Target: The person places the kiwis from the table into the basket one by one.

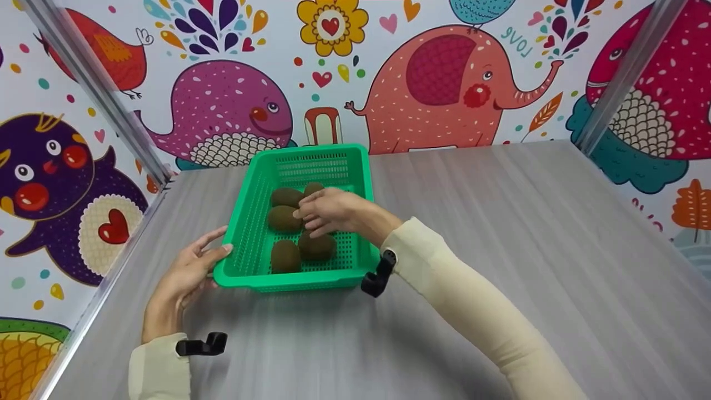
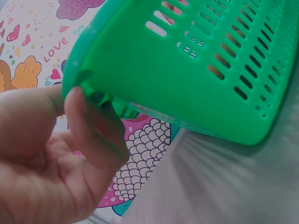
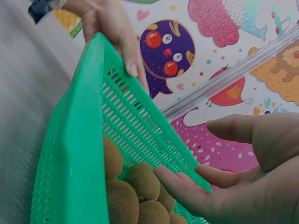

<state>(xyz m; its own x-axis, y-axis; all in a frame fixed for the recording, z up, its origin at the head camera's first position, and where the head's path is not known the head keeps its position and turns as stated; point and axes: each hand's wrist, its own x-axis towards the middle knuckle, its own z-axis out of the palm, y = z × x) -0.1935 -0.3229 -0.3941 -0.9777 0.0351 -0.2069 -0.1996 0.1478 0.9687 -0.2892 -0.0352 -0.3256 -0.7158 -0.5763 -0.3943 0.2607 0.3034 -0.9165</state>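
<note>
A green plastic basket with slotted walls stands on the table, and several brown fuzzy kiwis lie inside it. At the basket's near left corner my left hand grips the rim, thumb on top and fingers beneath; the left wrist view shows this hand close up under the rim. Over the kiwis hovers my right hand, covering part of some of them. In the right wrist view that hand has thumb and fingers spread apart with nothing between them, fingertips close to the kiwis.
The grey wood-grain table extends to both sides and in front of the basket. Behind it rises a wall panel printed with cartoon animals, with metal posts at the corners. Black wrist cameras sit on both cream sleeves.
</note>
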